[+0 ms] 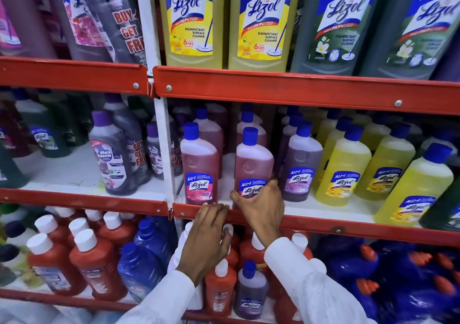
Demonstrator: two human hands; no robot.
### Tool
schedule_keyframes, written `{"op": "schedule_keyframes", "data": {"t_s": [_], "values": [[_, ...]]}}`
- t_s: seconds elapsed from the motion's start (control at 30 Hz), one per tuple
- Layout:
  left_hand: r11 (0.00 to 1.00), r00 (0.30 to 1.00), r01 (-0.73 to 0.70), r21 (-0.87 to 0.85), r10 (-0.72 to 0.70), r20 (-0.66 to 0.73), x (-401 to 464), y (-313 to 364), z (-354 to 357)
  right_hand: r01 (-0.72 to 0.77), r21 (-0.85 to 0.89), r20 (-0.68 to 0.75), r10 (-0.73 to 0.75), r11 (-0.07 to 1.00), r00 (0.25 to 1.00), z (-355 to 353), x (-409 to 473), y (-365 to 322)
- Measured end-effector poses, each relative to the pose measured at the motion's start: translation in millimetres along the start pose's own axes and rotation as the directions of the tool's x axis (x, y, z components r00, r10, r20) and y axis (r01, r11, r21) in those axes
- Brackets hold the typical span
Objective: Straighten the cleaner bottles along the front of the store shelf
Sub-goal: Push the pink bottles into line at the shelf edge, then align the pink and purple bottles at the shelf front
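Note:
Two pink cleaner bottles with blue caps stand upright at the front of the middle shelf. My right hand (261, 205) grips the base of the right pink bottle (252, 159), thumb on its left side, fingers around its right. The left pink bottle (199, 162) stands free beside the white upright. My left hand (207, 236) rests on the red shelf edge (323, 225) just below that bottle, fingertips on the lip, holding nothing. A purple bottle (300, 164) stands right of the held one, then several yellow bottles (343, 164).
A white upright post (165, 149) borders the bay on the left, with grey-purple bottles (112, 154) beyond it. Large yellow and green bottles fill the shelf above. Red, blue and purple bottles crowd the shelf below my arms.

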State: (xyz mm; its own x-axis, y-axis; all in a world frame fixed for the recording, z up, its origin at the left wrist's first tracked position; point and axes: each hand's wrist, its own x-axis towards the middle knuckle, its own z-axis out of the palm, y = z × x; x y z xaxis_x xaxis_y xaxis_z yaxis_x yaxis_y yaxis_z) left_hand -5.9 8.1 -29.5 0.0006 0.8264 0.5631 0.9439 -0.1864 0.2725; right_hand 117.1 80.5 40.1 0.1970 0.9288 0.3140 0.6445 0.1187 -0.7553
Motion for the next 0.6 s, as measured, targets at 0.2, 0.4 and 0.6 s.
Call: {"op": "schedule_keyframes", "data": {"t_s": [0.2,0.4,0.6], "values": [[0.999,0.999,0.044,0.01,-0.044,0.018,0,1,1,0.063,0.079,0.011,-0.065,0.995,0.998,-9,-7,10],[0.998,0.999,0.049,-0.025,-0.049,-0.011,1,6,-2,0.136,0.21,-0.304,-0.068,0.968,0.95,-37,11,42],[0.998,0.998,0.043,-0.038,-0.045,-0.051,3,10,-2,-0.076,0.044,-0.225,0.084,0.996,0.971,-33,54,57]]}}
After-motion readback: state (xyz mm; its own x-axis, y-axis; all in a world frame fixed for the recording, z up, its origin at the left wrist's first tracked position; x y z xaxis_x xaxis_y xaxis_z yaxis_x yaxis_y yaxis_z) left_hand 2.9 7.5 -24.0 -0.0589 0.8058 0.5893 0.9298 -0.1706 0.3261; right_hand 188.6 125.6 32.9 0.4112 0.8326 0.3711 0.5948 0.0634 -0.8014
